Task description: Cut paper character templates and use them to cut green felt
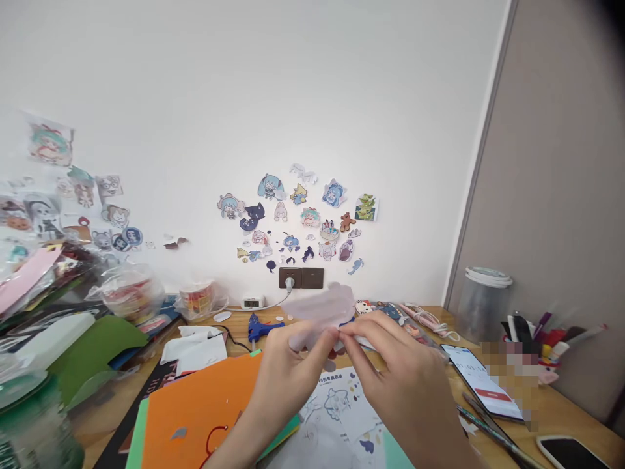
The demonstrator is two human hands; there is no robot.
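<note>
Over the middle of the desk, a pale pinkish-white cutout (319, 307), thin like paper or felt, is held up and slightly blurred. My left hand (288, 368) is closed on its lower part, thumb on the near side. My right hand (398, 358) meets it there, thumb and forefinger pinched together at the cutout's lower edge. Whatever small piece sits between those fingertips is hidden. Below both hands lies a white sheet with printed cartoon drawings (336, 404). A stack topped by an orange sheet (195, 404) reaches under my left forearm.
A blue glue gun (258, 327) lies behind my left hand. To the right are a lit phone (481, 381), a dark phone (573, 453), a lidded clear tub (483, 306) and several pens. A green jar (34, 423) and green sheet (100, 352) stand left. Cartoon cutouts cover the wall.
</note>
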